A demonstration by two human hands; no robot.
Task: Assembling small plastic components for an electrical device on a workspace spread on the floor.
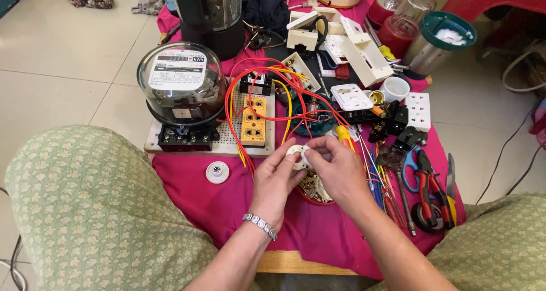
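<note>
A small white round fitting (298, 153) is pinched between both hands just above the near middle of the bench (296, 262), over the pink cloth (227, 206). It looks like a little plastic disc with a hole or notch in it, but most of it is covered by fingertips, so the exact shape can't be made out. The left hand (274, 183) is closed on it from the left with thumb and fingers, a metal bracelet (260, 225) worn at the wrist. The right hand (340, 169) is closed on the same piece from the right, fingers curled over its top edge.

A shallow red dish (310, 195) is tucked right under the hands; what look like brassy small parts are seen in it, mostly hidden by the palms. Further right and far, a white cup (394, 88) sits on the cloth, contents not visible, and a metal jar with a green lid (438, 41) stands at the far right edge.

To the far left, a glass-domed meter (182, 86) is mounted on a perforated board (227, 140) beside yellow sockets (253, 120), with red and yellow wires (267, 92) looped over them. Another white round piece (218, 172) lies alone on the cloth left of the hands. Red-handled pliers (426, 183) lie near right. The blender base at the far edge is cut off by the frame.
</note>
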